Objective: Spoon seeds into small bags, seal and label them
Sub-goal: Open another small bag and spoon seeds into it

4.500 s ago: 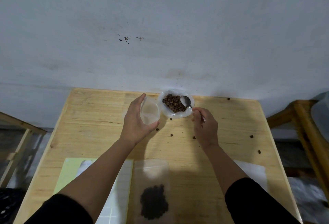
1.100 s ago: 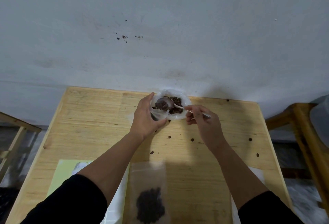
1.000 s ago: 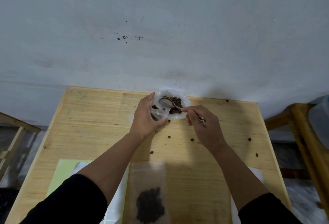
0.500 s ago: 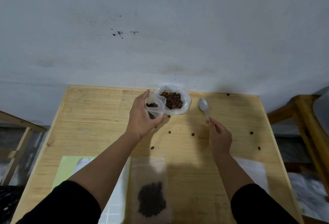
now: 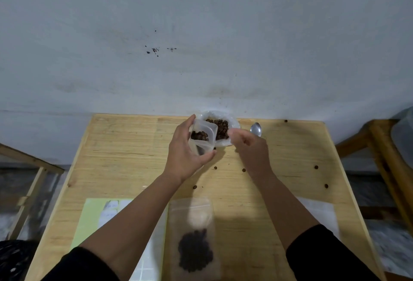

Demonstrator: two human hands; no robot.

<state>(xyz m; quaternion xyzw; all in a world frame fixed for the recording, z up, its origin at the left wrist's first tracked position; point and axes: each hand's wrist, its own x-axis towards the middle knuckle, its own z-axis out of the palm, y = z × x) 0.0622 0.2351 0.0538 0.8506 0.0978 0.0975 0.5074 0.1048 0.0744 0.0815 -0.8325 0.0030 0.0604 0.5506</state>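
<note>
Item 1: a small clear bag (image 5: 202, 137), which my left hand (image 5: 185, 155) is gripping upright, fingers curled round it; its mouth is standing open and a few brown seeds (image 5: 199, 135) are lying inside.
Item 2: a larger open bag of seeds (image 5: 220, 127), sitting at the far edge of the desk (image 5: 125, 146), just right of the small bag and touching it or nearly so.
Item 3: a metal spoon (image 5: 256, 129), lying on the desk just right of the seed bag; only its bowl is showing past my right hand (image 5: 251, 150). That hand is hovering near the seed bag with fingers loosely bent and holding nothing that I am seeing.
Item 4: loose seeds (image 5: 316, 167), lying scattered over the desk.
Item 5: a filled bag (image 5: 194, 238), lying flat at the near edge between my forearms.
Item 6: a label sheet (image 5: 105, 216) at near left, partly under my left arm.
</note>
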